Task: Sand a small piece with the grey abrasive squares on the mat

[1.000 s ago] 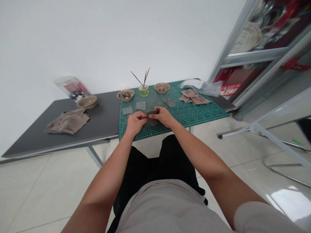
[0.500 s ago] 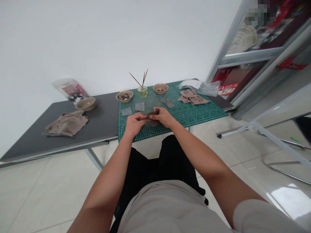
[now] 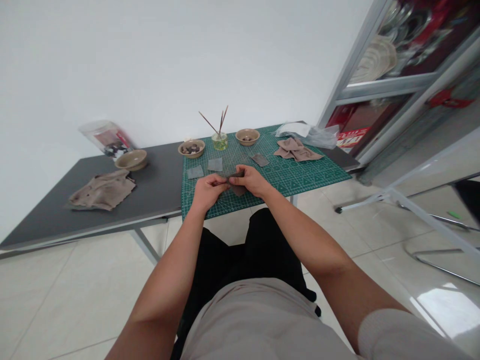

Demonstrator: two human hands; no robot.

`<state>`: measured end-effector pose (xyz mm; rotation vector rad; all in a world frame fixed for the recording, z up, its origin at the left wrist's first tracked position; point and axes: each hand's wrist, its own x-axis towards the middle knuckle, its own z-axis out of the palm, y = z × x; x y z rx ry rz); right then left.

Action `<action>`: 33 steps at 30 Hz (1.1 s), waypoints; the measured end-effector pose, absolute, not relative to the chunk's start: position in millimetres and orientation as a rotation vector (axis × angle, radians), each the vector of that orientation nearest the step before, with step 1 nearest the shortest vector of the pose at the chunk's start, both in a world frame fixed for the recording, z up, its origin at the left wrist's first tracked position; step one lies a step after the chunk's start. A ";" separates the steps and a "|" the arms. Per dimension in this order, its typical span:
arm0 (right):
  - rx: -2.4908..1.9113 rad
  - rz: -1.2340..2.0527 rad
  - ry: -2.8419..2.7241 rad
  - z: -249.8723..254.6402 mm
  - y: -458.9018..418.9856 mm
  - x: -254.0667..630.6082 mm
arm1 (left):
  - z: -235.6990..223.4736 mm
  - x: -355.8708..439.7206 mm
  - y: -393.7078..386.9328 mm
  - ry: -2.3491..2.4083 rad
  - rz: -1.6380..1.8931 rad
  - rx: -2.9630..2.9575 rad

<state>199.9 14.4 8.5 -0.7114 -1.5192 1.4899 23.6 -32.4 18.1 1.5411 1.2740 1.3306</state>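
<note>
Above the front edge of the green cutting mat (image 3: 296,175), my hands meet with fingertips close together. My right hand (image 3: 253,181) grips a small dark brown sheet (image 3: 238,190), folded over, its lower part hanging below the thumb. My left hand (image 3: 208,191) is closed in a pinch at the left edge of that sheet; whatever sits between its fingertips is too small to make out. Beyond the hands lie two pale grey squares (image 3: 215,164) and a darker grey rectangle (image 3: 260,159) on the mat.
Along the back stand a bowl of dark and light pieces (image 3: 191,155), a glass jar with thin sticks (image 3: 219,144) and a second bowl (image 3: 247,142). A brown cloth (image 3: 296,150) and clear plastic bags (image 3: 318,135) lie right. Leftward are another cloth (image 3: 103,190), a bowl (image 3: 131,166) and a clear container (image 3: 107,140).
My hands stay in nearly the same place and grip, with only a slight shift of the fingers and sheet. The whole view has moved a little.
</note>
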 end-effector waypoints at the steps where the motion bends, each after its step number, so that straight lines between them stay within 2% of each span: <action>1: -0.698 1.503 -1.502 8.2 14.8 200.0 | 16.9 23.2 -31.5 1.232 1.350 1.491; 11: -0.700 1.586 -1.242 5.1 18.5 199.4 | 10.9 23.0 -19.7 1.039 1.582 1.350; 19: -0.711 1.559 -1.225 7.2 15.5 198.8 | 14.5 25.3 -25.1 1.168 1.473 1.360; 33: -0.788 1.470 -1.380 4.4 16.6 197.1 | 7.0 27.4 -27.3 1.454 1.304 1.793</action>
